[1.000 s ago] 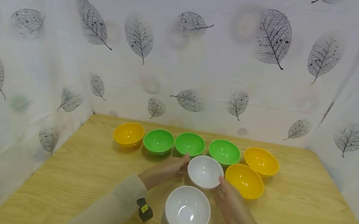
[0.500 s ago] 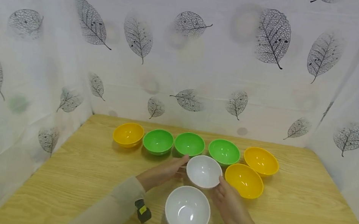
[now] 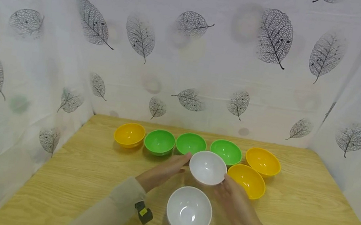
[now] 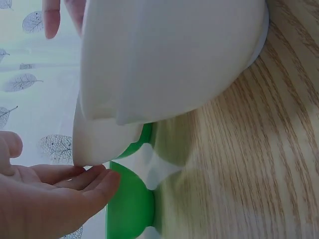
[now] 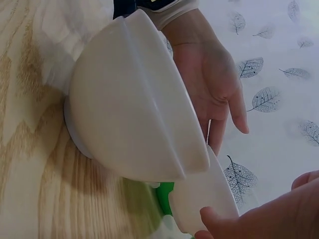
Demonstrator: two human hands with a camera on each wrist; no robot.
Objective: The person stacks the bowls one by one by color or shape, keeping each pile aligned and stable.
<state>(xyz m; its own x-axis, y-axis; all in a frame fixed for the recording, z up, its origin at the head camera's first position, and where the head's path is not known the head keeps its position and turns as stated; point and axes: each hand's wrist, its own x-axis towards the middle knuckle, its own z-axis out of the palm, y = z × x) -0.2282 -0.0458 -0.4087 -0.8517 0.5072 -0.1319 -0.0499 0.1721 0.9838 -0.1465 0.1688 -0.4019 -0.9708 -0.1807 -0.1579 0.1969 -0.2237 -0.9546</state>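
A white bowl is held up between both hands, tilted, behind a second white bowl that stands on the table. At its left side, the left hand touches it with extended, slightly bent fingers; the left wrist view shows those fingers against its outside, the thumb off it. The right hand supports its right side near the rim. In the right wrist view, fingertips of that hand rest on the raised bowl, partly hidden by the nearer bowl.
Along the back stand a yellow bowl, green bowls and another yellow bowl. A yellow bowl is right of the raised one. Leaf-patterned curtains surround the wooden table.
The farther white bowl has risen a little and tilted more towards the camera, with both hands moving along beside it. The nearer white bowl has stayed in place.
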